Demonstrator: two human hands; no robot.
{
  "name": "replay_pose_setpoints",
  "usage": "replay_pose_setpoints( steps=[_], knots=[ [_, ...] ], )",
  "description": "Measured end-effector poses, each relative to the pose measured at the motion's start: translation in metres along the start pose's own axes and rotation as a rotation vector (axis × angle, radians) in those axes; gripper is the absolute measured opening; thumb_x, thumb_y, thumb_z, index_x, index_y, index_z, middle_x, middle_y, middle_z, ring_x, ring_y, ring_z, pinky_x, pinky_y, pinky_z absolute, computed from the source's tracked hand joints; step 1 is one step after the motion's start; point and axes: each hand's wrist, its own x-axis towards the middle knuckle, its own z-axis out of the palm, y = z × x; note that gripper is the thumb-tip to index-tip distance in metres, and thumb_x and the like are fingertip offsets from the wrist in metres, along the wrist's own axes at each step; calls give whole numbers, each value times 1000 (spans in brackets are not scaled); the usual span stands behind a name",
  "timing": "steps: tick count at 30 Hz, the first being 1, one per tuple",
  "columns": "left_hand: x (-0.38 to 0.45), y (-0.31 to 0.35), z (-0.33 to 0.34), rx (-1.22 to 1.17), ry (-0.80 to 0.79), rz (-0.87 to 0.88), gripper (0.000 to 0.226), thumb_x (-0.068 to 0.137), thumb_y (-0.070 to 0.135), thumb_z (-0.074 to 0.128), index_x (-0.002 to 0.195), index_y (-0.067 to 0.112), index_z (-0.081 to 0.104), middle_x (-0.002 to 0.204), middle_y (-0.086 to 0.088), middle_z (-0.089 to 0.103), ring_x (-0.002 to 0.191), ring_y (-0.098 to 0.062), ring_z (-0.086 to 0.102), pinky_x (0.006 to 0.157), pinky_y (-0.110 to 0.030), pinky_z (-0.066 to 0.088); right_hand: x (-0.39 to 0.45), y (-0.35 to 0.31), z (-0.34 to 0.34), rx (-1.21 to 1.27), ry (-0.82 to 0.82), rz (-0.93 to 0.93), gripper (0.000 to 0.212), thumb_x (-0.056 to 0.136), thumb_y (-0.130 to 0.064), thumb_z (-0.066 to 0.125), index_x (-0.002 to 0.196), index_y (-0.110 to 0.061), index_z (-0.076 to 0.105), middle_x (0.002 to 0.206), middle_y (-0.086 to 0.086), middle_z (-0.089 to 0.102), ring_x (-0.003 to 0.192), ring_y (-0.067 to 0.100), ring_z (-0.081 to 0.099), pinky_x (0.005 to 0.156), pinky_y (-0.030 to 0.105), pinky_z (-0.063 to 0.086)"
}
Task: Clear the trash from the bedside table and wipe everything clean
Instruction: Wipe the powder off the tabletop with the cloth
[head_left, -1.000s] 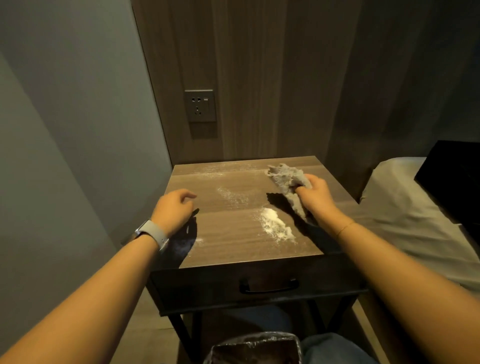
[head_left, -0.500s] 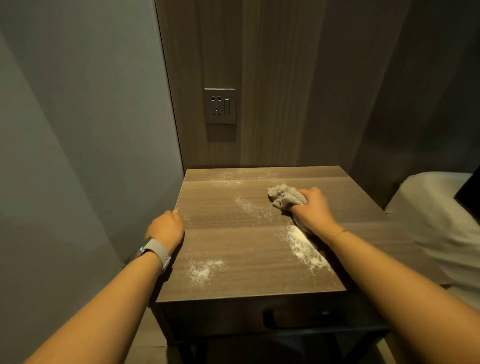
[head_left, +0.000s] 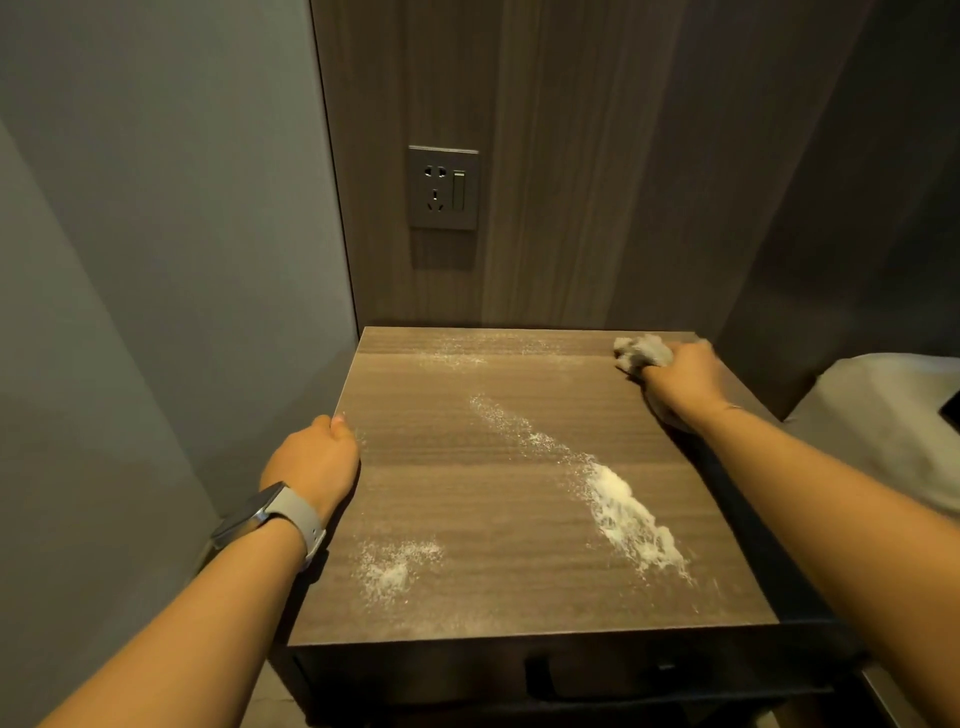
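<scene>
Nowhere any writing; right hand (head_left: 680, 382) grips cloth (head_left: 641, 353)

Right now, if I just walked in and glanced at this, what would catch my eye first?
Probably the white powder spilled over the wooden bedside table: a thick streak near the front right, a smaller patch at the front left, and a faint dusting along the back edge. Next, the right hand gripping a crumpled grey cloth at the far right corner, while the left hand holds the table's left edge.
</scene>
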Motion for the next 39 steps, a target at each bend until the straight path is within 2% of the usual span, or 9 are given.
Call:
replay_pose_setpoints(
  steps=[3, 5, 9, 16, 21, 26, 30, 33, 39],
  knots=[
    [3, 0, 0, 59, 7, -3, 51, 104, 34, 14, 108, 4, 55, 108, -21, 61, 84, -32, 52, 75, -36, 42, -14, -38, 38, 41, -91, -216, 37, 69, -38, 55, 92, -14, 70, 101, 17, 61, 84, 33, 62, 79, 38, 53],
    [3, 2, 0, 66, -9, -3, 50, 103, 34, 15, 108, 4, 55, 107, -21, 61, 83, -31, 51, 75, -35, 42, -36, -62, 48, 33, -174, -351, 19, 81, -24, 58, 95, -15, 67, 102, 8, 53, 81, 26, 55, 77, 32, 47],
    [4, -3, -1, 22, -13, 0, 45, 104, 31, 18, 98, 3, 53, 103, -23, 60, 81, -32, 50, 72, -36, 40, -44, -71, 25, 214, -471, -343, 11, 88, -10, 61, 97, -7, 66, 85, 6, 63, 69, 16, 57, 57, 22, 47],
    [-1, 1, -5, -75, 10, 69, 44, 105, 25, 20, 80, 3, 49, 95, -30, 58, 82, -37, 50, 76, -42, 41, 43, 14, -36, 98, -13, -27, 17, 80, -17, 63, 95, -16, 70, 96, 11, 69, 90, 27, 64, 78, 35, 52],
    [-8, 11, -9, -130, 36, 57, 55, 105, 35, 17, 103, 2, 61, 118, -26, 60, 106, -40, 54, 90, -41, 39, 68, 2, 13, -184, 170, 134, 39, 87, -24, 59, 121, -4, 58, 134, 17, 41, 118, 41, 43, 97, 48, 44],
    [-11, 12, -8, -162, 19, 45, 55, 105, 36, 19, 102, 0, 60, 115, -21, 61, 107, -39, 54, 90, -40, 39, 36, -84, 81, -118, 33, -135, 46, 79, -32, 51, 117, -9, 60, 127, 15, 48, 114, 38, 45, 95, 43, 42],
    [-11, 10, -10, -163, -17, 9, 48, 105, 31, 22, 83, 1, 52, 90, -18, 59, 85, -36, 53, 80, -41, 43, 14, -120, 91, 53, -210, -314, 25, 83, -17, 57, 104, -7, 66, 108, 14, 59, 103, 32, 58, 88, 38, 49],
    [-9, 9, -11, -186, -14, -13, 43, 105, 24, 22, 70, 7, 41, 75, -17, 50, 74, -34, 48, 71, -39, 38, 39, -102, 54, 56, -84, -229, 26, 82, -23, 63, 99, -4, 71, 97, 13, 68, 96, 29, 65, 78, 36, 51],
    [-8, 10, -6, -243, 16, -29, 42, 104, 17, 24, 63, 11, 32, 62, -9, 37, 60, -25, 36, 61, -36, 27, 68, -48, 35, -293, 6, -33, 40, 87, -20, 57, 123, -1, 56, 129, 21, 47, 113, 41, 51, 92, 41, 45]
  ],
)
